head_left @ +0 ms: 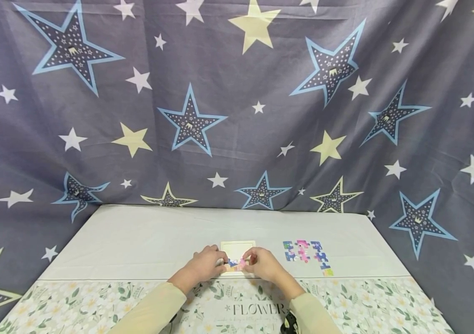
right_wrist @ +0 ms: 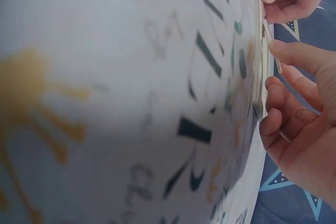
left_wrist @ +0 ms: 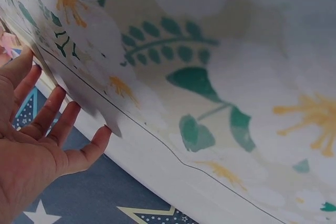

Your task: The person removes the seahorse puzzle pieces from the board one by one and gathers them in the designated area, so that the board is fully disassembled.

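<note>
A pale shallow puzzle tray [head_left: 238, 243] lies on the white part of the table, with joined colourful puzzle pieces [head_left: 233, 265] along its near side. At the tray's left edge, my left hand [head_left: 204, 265] touches it with extended fingers. The left wrist view shows those fingers [left_wrist: 58, 100] spread and lightly bent. My right hand [head_left: 264, 264] is over the tray's right side, pinching a puzzle piece [right_wrist: 279, 65] between thumb and index finger. In the right wrist view only its thin edge shows, so its picture is hidden.
Several loose puzzle pieces [head_left: 303, 250] in pink, blue and yellow lie to the right of the tray. A flowered cloth [head_left: 354, 304] covers the table's near part. Behind the table hangs a grey curtain [head_left: 228, 60] with stars.
</note>
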A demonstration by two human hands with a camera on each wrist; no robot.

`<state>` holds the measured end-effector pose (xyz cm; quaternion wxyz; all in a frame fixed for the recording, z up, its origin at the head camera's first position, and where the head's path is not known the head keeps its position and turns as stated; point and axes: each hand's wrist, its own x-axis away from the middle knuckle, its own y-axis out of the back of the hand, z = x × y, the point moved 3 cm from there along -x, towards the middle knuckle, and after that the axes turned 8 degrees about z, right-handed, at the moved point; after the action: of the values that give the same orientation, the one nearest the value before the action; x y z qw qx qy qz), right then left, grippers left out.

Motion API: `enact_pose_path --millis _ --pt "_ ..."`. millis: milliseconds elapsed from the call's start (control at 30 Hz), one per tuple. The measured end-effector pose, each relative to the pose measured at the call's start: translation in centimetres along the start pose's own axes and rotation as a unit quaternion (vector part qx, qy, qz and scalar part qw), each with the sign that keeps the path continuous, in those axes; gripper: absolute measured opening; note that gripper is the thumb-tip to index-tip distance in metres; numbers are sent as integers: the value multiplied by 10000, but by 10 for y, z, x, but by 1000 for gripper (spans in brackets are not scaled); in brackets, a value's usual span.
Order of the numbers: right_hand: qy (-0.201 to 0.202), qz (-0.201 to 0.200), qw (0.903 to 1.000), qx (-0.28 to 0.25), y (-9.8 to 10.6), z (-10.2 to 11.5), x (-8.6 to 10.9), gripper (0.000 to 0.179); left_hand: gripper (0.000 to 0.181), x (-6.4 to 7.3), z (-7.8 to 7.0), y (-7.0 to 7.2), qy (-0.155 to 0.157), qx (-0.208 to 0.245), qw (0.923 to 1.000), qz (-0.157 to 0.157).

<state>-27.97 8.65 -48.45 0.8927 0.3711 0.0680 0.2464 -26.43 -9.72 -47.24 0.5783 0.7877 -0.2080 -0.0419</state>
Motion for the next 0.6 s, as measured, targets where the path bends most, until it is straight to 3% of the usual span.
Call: enact_pose_path --millis 600 --pt "-47 -157 9998 143 12 -8 7 23 14 1 -2 1 -61 -19 9999 -85"
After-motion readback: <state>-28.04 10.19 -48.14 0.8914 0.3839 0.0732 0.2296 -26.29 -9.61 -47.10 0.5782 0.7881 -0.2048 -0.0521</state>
